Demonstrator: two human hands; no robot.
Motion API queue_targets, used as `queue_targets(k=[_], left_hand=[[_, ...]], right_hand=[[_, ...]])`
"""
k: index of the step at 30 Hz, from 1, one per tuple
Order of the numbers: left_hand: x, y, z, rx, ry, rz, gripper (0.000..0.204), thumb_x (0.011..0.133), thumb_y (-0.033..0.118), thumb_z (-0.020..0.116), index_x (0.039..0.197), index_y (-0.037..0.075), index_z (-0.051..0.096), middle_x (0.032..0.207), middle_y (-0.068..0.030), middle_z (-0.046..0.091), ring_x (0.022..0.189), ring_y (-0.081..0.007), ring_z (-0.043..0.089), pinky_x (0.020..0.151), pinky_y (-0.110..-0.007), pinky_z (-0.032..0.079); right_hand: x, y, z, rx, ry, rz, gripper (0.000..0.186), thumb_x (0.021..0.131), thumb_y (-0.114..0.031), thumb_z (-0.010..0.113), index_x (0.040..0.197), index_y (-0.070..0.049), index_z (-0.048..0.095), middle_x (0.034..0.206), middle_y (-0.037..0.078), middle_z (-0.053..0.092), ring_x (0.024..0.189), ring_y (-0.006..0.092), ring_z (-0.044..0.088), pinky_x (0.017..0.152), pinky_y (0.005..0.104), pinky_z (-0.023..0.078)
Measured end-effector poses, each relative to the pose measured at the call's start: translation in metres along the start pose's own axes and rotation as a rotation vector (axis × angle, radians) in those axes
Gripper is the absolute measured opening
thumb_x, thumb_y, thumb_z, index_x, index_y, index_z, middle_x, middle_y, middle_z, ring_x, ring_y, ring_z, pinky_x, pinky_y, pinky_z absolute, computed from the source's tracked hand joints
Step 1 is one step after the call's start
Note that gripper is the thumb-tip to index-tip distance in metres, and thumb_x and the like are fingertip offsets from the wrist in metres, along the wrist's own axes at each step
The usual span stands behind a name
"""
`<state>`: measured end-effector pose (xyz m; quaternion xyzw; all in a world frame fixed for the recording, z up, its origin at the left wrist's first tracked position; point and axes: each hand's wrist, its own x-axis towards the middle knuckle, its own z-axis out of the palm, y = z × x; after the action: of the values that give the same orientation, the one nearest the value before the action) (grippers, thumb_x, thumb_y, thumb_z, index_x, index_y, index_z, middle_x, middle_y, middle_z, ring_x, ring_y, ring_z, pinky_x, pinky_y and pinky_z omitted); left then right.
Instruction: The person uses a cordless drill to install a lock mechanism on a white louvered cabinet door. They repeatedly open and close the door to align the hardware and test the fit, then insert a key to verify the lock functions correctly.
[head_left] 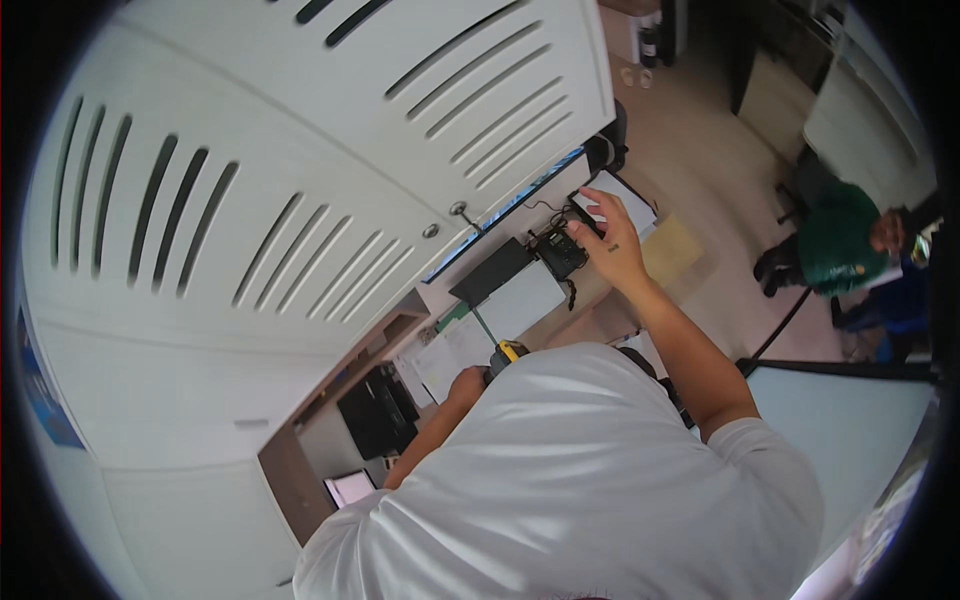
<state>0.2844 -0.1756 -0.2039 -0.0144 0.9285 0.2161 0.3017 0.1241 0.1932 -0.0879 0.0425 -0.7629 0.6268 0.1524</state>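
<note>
My left hand [468, 383], low at the center and partly hidden by my white shirt, is closed on a yellow and black tool [511, 350], apparently a tape measure. A thin strip runs from it toward a dark flat panel [490, 270]. My right hand [612, 245] reaches over the desk with its fingers apart, just above a black desk phone [555, 250] and beside a dark-edged white pad [630, 200]. White papers [445, 355] and a white board [520, 300] lie on the desk between my hands.
A white slotted cabinet [370, 150] fills the upper left. Black equipment [370, 410] and a small screen [350, 487] are at lower left. A person in green [835, 240] is at right, near a dark chair [810, 185] and a pale partition [830, 440]. A tan surface [675, 250] lies beyond my right hand.
</note>
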Motion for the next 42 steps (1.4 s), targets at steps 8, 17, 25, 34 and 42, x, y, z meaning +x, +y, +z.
queue_targets(k=[8,17,25,34,42], left_hand=[[0.004,-0.003,0.018,-0.181,0.133,-0.058,0.039,0.069,0.028,0.081,0.098,0.002,0.076,0.084,-0.0213,0.074,0.082,-0.0371,0.073,0.078,-0.045,0.056],[0.022,-0.012,0.031,-0.399,0.181,-0.083,0.036,0.069,0.022,0.082,0.092,-0.004,0.073,0.070,-0.0170,0.071,0.060,-0.0267,0.070,0.064,-0.038,0.056],[0.043,-0.025,0.049,-0.404,0.107,-0.160,0.032,0.069,0.019,0.083,0.089,-0.004,0.072,0.076,-0.0152,0.073,0.069,-0.0263,0.070,0.071,-0.039,0.054],[0.092,-0.036,0.056,-0.421,0.111,-0.101,0.030,0.071,0.022,0.081,0.086,-0.002,0.071,0.077,-0.0161,0.072,0.073,-0.0303,0.071,0.072,-0.041,0.055],[0.135,-0.039,0.055,-0.434,0.115,-0.093,0.028,0.071,0.019,0.082,0.088,-0.001,0.073,0.078,-0.0132,0.074,0.072,-0.0264,0.071,0.072,-0.039,0.055]], right_hand=[[0.089,0.007,0.001,0.318,0.182,0.237,0.089,0.092,-0.037,0.078,0.160,-0.011,0.027,0.153,0.016,0.042,0.130,0.0323,0.053,0.101,0.0462,0.047],[0.153,0.006,0.000,0.777,0.046,0.193,0.087,0.096,-0.039,0.075,0.158,-0.007,0.023,0.149,0.018,0.049,0.132,0.0309,0.054,0.107,0.0521,0.043],[0.149,0.027,0.000,0.655,0.092,0.134,0.076,0.094,-0.028,0.078,0.150,-0.005,0.033,0.136,0.017,0.059,0.127,0.0308,0.059,0.105,0.0506,0.047],[0.150,0.043,-0.011,0.882,0.030,0.067,0.074,0.092,-0.011,0.072,0.154,-0.003,0.032,0.136,0.017,0.056,0.123,0.0273,0.059,0.098,0.0478,0.053],[0.145,0.042,-0.005,0.770,0.103,0.050,0.076,0.092,-0.008,0.072,0.156,-0.002,0.031,0.138,0.012,0.057,0.116,0.0232,0.062,0.090,0.0395,0.054]])
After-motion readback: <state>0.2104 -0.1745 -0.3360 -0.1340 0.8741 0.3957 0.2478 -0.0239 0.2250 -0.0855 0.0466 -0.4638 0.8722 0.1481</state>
